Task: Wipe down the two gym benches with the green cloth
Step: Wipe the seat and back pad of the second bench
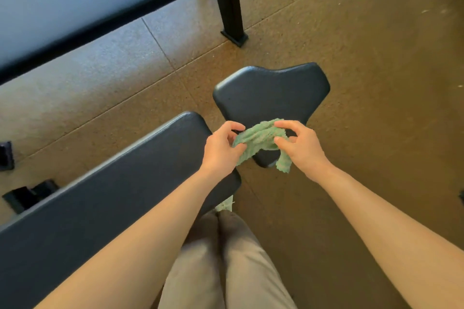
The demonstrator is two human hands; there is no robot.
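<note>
A crumpled green cloth [258, 142] is stretched between my two hands above the near bench. My left hand [221, 148] pinches its left end and my right hand [301, 145] grips its right end, with a tail hanging below. The near bench has a long dark back pad [105, 195] running to the lower left and a separate dark seat pad [271, 98] just beyond my hands. A second bench with a shiny dark pad [75, 0] lies at the top left.
The far bench stands on a black metal leg [232, 10] with a foot plate on the speckled rubber floor [376, 83]. Black frame parts [27, 195] of the near bench show at the left. My legs in beige trousers [226, 271] are below.
</note>
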